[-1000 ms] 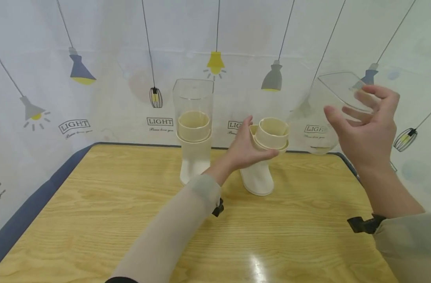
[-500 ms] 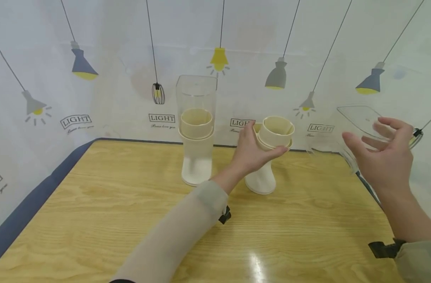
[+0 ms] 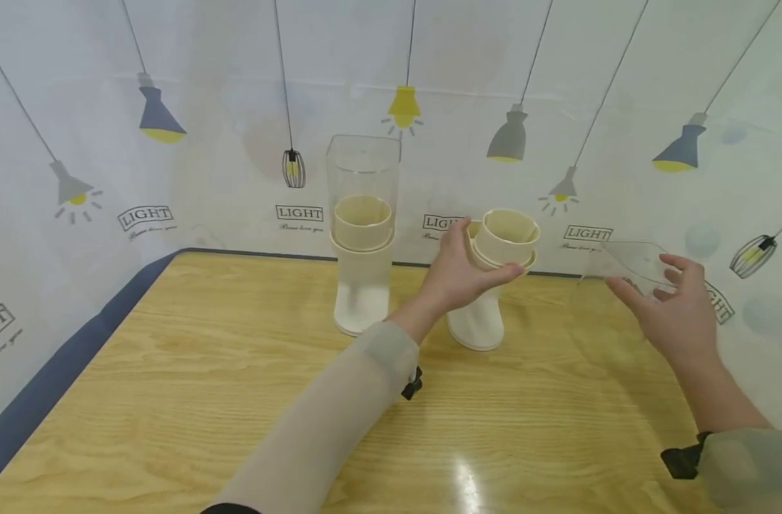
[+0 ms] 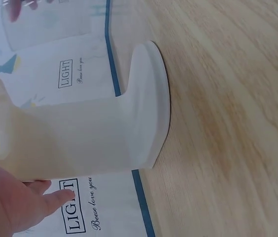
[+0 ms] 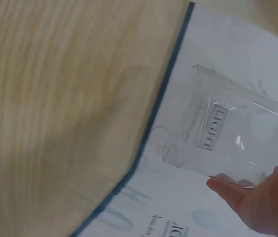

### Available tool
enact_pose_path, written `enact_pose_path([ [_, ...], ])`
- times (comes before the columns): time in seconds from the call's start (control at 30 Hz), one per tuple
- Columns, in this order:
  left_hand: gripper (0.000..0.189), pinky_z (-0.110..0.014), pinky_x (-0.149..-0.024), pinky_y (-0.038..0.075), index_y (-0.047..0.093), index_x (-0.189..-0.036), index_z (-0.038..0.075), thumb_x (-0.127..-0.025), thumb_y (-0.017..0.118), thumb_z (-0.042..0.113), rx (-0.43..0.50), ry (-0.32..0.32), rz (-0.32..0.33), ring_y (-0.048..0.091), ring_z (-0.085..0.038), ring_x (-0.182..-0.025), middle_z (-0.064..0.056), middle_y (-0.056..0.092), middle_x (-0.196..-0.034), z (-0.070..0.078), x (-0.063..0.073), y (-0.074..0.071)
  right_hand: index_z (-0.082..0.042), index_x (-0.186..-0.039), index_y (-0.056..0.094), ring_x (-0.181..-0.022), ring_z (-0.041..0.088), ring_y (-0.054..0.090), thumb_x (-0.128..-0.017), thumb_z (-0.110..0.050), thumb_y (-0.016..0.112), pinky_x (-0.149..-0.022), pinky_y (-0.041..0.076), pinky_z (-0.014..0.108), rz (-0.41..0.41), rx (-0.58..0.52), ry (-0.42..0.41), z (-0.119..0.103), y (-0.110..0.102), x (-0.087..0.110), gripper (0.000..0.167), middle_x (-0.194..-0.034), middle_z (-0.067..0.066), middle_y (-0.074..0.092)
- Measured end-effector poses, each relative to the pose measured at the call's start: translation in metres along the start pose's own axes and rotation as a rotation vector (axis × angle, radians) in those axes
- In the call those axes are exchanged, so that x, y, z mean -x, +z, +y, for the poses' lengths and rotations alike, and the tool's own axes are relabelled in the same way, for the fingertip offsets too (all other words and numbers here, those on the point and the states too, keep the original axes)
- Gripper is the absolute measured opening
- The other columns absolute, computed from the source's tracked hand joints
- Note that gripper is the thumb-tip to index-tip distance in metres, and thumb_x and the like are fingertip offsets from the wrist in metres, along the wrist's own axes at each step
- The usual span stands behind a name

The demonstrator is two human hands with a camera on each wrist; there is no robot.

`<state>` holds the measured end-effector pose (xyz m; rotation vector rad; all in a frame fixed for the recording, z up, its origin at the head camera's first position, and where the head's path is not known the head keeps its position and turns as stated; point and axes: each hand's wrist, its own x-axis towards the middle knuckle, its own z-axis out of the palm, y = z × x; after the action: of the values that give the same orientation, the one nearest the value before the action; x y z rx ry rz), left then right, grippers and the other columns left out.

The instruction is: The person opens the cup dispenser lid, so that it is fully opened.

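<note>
Gripping the clear bin (image 5: 235,131), the right hand (image 3: 680,310) has lowered it toward the surface (image 3: 513,428) near its far right corner. Bin thus remains apart from the stand (image 4: 80,138), gripped upright by the left hand (image 3: 458,275) near the far edge, top uncovered.

wood-grain tbl (image 3: 173,400), blue edging (image 3: 52,385), wht backdrop (image 3: 220,78) w/ hanging-lamp prints (image 3: 404,106), "LIGHT" lettering (image 3: 300,213)

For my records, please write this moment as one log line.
left hand: grips cream stand; right hand: holds clear container; stand and container: apart
</note>
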<state>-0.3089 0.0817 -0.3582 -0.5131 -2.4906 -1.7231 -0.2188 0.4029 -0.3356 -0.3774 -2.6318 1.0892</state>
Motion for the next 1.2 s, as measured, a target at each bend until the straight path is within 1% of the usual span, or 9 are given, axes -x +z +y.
enact_pose_path([
  [0.03, 0.131, -0.040, -0.108, 0.057, 0.021, -0.174, 0.020, -0.076, 0.094, 0.066, -0.001, -0.007, -0.002, 0.061, -0.020, -0.126, -0.006, 0.047, -0.160, -0.001, 0.000, 0.000, -0.018, -0.177, 0.009, -0.155, 0.061, 0.036, -0.097, -0.070, 0.070, -0.110, 0.044, 0.080, -0.006, -0.001, 0.010, 0.005, 0.003, -0.002, 0.114, -0.182, 0.025, 0.012],
  [0.17, 0.132, -0.041, -0.109, 0.057, 0.019, -0.175, 0.022, -0.076, 0.094, 0.067, -0.009, -0.016, -0.008, 0.061, -0.021, -0.127, -0.007, 0.045, -0.163, 0.000, -0.001, 0.001, -0.011, -0.176, 0.005, -0.153, 0.065, 0.036, -0.097, -0.072, 0.067, -0.108, 0.045, 0.079, -0.024, -0.004, 0.045, 0.021, 0.012, -0.012, 0.117, -0.181, 0.031, 0.008],
  [0.27, 0.132, -0.041, -0.109, 0.058, 0.020, -0.175, 0.022, -0.076, 0.093, 0.068, -0.021, -0.019, -0.011, 0.061, -0.021, -0.127, -0.007, 0.047, -0.162, 0.001, -0.002, 0.001, -0.010, -0.176, 0.004, -0.151, 0.066, 0.037, -0.097, -0.073, 0.067, -0.107, 0.047, 0.076, -0.023, 0.006, 0.063, 0.030, 0.019, -0.019, 0.119, -0.180, 0.033, 0.007],
  [0.4, 0.131, -0.040, -0.109, 0.058, 0.021, -0.175, 0.022, -0.076, 0.093, 0.068, -0.037, -0.025, -0.012, 0.062, -0.020, -0.127, -0.006, 0.050, -0.159, 0.002, -0.003, 0.001, -0.013, -0.176, 0.006, -0.154, 0.064, 0.035, -0.097, -0.073, 0.068, -0.112, 0.043, 0.078, -0.009, 0.004, 0.075, 0.037, 0.025, -0.029, 0.117, -0.181, 0.032, 0.007],
  [0.57, 0.131, -0.039, -0.109, 0.058, 0.021, -0.174, 0.022, -0.076, 0.094, 0.067, -0.036, -0.016, -0.005, 0.062, -0.019, -0.126, -0.005, 0.051, -0.156, 0.000, -0.005, 0.001, -0.015, -0.176, 0.010, -0.158, 0.060, 0.033, -0.096, -0.071, 0.070, -0.118, 0.039, 0.078, 0.001, -0.016, 0.075, 0.041, 0.032, -0.041, 0.115, -0.180, 0.031, 0.006],
  [0.7, 0.131, -0.039, -0.107, 0.059, 0.021, -0.174, 0.023, -0.075, 0.094, 0.068, -0.034, -0.011, -0.004, 0.062, -0.019, -0.124, -0.005, 0.053, -0.154, -0.001, -0.007, 0.001, -0.016, -0.176, 0.010, -0.160, 0.058, 0.031, -0.096, -0.070, 0.072, -0.120, 0.039, 0.076, -0.001, -0.031, 0.081, 0.042, 0.037, -0.047, 0.115, -0.180, 0.030, 0.004],
  [0.9, 0.131, -0.042, -0.109, 0.058, 0.021, -0.174, 0.025, -0.075, 0.093, 0.070, -0.050, -0.015, -0.010, 0.061, -0.022, -0.130, -0.005, 0.049, -0.161, 0.001, -0.005, 0.004, -0.023, -0.177, 0.010, -0.160, 0.055, 0.033, -0.093, -0.071, 0.073, -0.120, 0.041, 0.073, 0.033, -0.053, 0.076, 0.052, 0.042, -0.055, 0.116, -0.180, 0.028, 0.006],
  [1.07, 0.130, -0.045, -0.111, 0.056, 0.020, -0.175, 0.026, -0.075, 0.092, 0.070, -0.058, -0.020, -0.006, 0.060, -0.024, -0.135, -0.006, 0.047, -0.165, 0.000, -0.006, 0.003, -0.024, -0.176, 0.012, -0.157, 0.055, 0.037, -0.094, -0.068, 0.075, -0.120, 0.042, 0.072, 0.055, -0.064, 0.067, 0.050, 0.049, -0.059, 0.113, -0.179, 0.028, 0.011],
  [1.2, 0.130, -0.046, -0.113, 0.055, 0.020, -0.175, 0.026, -0.075, 0.093, 0.069, -0.055, -0.023, -0.004, 0.058, -0.024, -0.137, -0.006, 0.045, -0.166, 0.000, -0.006, 0.002, -0.024, -0.176, 0.012, -0.157, 0.055, 0.038, -0.095, -0.068, 0.074, -0.120, 0.042, 0.071, 0.051, -0.054, 0.069, 0.048, 0.051, -0.061, 0.112, -0.179, 0.027, 0.012],
])
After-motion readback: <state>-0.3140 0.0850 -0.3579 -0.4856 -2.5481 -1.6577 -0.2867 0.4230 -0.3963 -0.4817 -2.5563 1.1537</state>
